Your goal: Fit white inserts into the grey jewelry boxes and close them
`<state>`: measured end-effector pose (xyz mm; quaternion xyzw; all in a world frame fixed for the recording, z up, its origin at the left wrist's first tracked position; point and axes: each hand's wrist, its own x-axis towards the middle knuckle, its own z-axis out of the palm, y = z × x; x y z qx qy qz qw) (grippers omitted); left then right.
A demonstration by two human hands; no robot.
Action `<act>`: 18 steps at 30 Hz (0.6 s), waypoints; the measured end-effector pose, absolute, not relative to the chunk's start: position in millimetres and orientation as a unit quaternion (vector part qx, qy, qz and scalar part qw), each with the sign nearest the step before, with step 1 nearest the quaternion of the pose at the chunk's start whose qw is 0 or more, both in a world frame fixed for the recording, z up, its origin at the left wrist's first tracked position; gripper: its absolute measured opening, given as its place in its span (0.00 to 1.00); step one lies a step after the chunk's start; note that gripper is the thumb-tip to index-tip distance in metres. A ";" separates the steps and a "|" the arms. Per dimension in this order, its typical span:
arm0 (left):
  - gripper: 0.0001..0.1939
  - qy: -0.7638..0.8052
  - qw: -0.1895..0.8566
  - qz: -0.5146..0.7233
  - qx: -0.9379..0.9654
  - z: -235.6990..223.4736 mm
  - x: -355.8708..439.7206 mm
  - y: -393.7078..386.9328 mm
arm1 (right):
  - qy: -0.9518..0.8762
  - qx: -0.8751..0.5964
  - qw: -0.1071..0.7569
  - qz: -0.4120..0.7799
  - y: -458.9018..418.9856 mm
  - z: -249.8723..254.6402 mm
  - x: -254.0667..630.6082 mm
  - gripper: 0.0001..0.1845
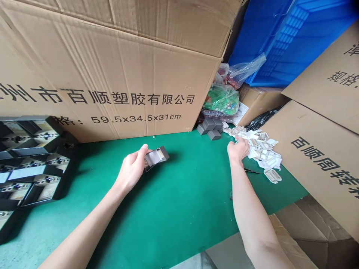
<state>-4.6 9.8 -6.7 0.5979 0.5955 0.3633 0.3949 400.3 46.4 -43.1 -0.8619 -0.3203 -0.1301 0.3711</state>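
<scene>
The green tabletop (179,213) spreads beneath both arms, with a large printed cardboard carton (126,71) standing along its far side. At the left edge rises a stack of black-framed units (46,172), with metal-looking parts showing inside. On the right lies a loose heap of thin white pieces (265,149), many overlapping, beside a second carton (316,153).

The left hand (131,168) is clamped on the near end of a dark grey case, its thumb along the upper edge; the other fingers are mostly hidden beneath. The right hand (238,148) reaches into the near side of the heap. Its fingers are bent down and their tips are hidden, so I cannot tell whether they are pinched on a piece or apart.

The dark grey case (155,157) is held just above the tabletop, left of centre and tilted, with a paler panel showing in its open face. It looks like hard moulded plastic: light, stiff and perhaps a little slick. The rigid side walls seem the safest hold, clear of the inner panel.

Small grey blocks (210,127) sit together just beyond the right hand. Each white piece looks very light and fairly stiff, its thin edges possibly brittle; a gentle pinch at opposite rims should suit. The slim dark tool (252,171) beside the right wrist is too small to identify.
</scene>
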 end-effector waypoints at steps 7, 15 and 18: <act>0.33 0.593 0.409 0.370 0.587 -7.2 -4.1 9.5 | -0.445 -0.716 0.500 -0.200 41.0 -2.8 346.4 0.23; 0.27 0.616 0.352 0.408 0.575 -11.8 -6.5 15.8 | -0.573 -0.484 0.558 0.355 11.6 -24.5 207.7 0.18; 0.26 0.622 0.339 0.420 0.568 -14.1 -7.9 18.1 | -0.576 -0.447 0.486 0.482 7.0 -33.4 190.7 0.18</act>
